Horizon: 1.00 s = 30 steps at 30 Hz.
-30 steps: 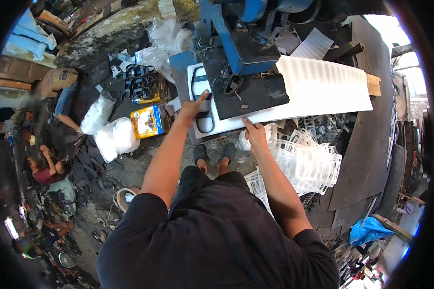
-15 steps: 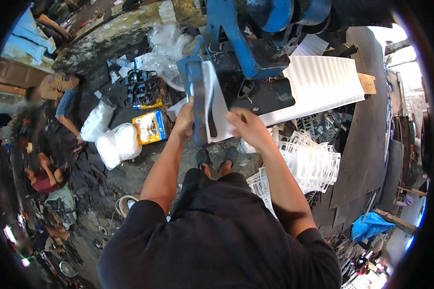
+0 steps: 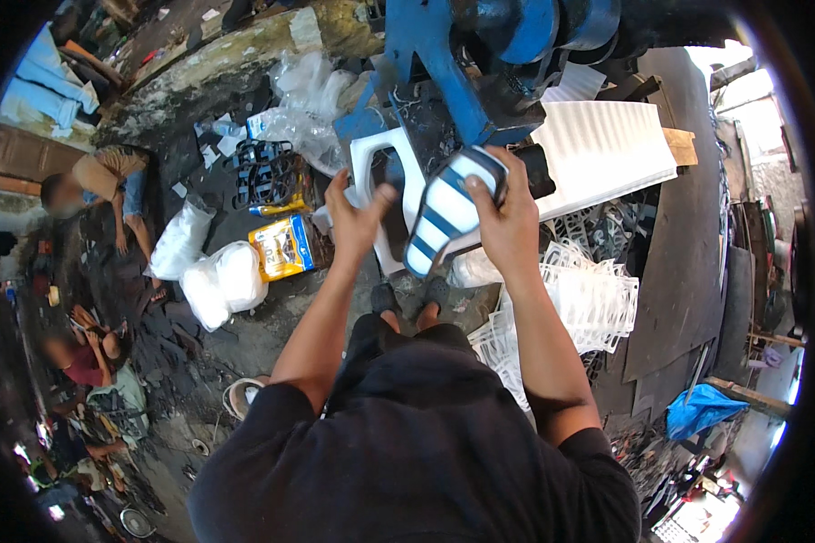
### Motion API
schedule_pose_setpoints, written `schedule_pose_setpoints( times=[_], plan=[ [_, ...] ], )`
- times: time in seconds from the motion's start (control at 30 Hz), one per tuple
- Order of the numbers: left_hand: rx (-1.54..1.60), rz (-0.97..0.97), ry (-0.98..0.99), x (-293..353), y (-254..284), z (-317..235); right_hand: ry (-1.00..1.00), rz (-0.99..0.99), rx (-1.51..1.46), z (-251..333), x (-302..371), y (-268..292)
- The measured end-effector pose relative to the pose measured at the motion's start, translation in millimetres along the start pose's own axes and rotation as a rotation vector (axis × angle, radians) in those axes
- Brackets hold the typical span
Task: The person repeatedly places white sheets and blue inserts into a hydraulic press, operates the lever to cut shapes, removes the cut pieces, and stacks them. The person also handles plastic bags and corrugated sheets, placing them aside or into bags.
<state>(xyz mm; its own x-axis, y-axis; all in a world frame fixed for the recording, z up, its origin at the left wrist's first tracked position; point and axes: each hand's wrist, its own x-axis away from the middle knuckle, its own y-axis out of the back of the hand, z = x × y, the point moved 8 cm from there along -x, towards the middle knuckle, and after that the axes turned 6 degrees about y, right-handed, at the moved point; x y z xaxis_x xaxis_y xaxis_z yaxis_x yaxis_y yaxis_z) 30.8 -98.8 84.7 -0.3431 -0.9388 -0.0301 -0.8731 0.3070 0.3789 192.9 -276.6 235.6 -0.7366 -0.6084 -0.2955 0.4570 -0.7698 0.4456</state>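
My right hand [image 3: 509, 213] grips a sole-shaped cutting die [image 3: 432, 222], its dark blue rim and crossbars tilted up toward me. White material fills the gaps between the bars. Just left of the die, my left hand [image 3: 358, 217] is held with fingers and thumb apart and nothing in it. Beyond both hands lies a white sheet offcut [image 3: 411, 167] with a long sole-shaped hole, resting on the machine bed. Over it stands a blue press machine [image 3: 457, 95]. To the right of my right hand, a larger ribbed white foam sheet [image 3: 607, 154] extends across the bed.
White cut-out scraps [image 3: 589, 299] are heaped at the right below the sheet. Left of the machine are a yellow-and-blue pack [image 3: 282, 249], white plastic bags [image 3: 225, 285] and several black dies [image 3: 264, 172]. Dark sheets [image 3: 675, 235] lean at far right. Other people sit at the left.
The die has passed from my left hand to my right and turned from edge-on to face-up. My left hand has let go and opened. The white offcut's hole now shows.
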Motion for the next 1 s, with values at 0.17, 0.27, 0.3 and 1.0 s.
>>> schedule_pose_setpoints(
  times=[0.17, 0.27, 0.3, 1.0],
  plan=[
    [0.067, 0.487, -0.459, 75, -39, -141, -0.039, 0.066, 0.036, 4, 17, 9],
    [0.025, 0.359, -0.645, 93, -63, -159, -0.152, -0.068, 0.140, -13, 11, 40],
    [-0.009, 0.305, -0.748, 103, -71, -170, -0.178, -0.118, 0.134, -24, 12, 52],
    [-0.019, 0.735, -0.472, 201, -270, -109, -0.675, 0.100, -0.361, -309, 90, 182]
  ],
)
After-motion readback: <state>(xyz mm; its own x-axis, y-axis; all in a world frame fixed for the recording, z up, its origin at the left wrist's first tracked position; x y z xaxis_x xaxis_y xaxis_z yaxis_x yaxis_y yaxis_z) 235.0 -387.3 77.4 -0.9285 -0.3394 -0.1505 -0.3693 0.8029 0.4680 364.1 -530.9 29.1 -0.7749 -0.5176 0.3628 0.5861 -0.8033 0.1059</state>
